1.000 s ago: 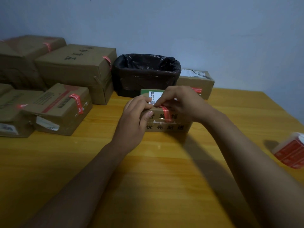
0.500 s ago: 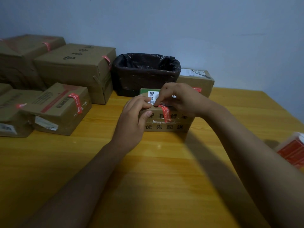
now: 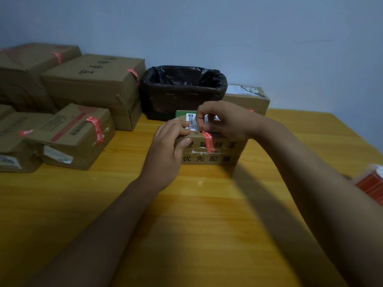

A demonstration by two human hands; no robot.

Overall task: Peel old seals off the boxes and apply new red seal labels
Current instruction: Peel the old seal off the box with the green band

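Two hands on small box (image 3: 213, 150), black-lined bin (image 3: 182, 90) behind

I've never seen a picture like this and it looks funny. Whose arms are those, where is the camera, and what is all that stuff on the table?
The arms belong to a person wearing a camera on their head, so you see what they see, looking down at their own hands.

The left hand grips the near end of a small cardboard box with black printing. The right hand pinches the top end of a red seal label that runs over the box's edge.

On the wooden table sit more cardboard boxes with red seals, a bin with a black bag, and, at the right edge, a red pack, only partly in view.
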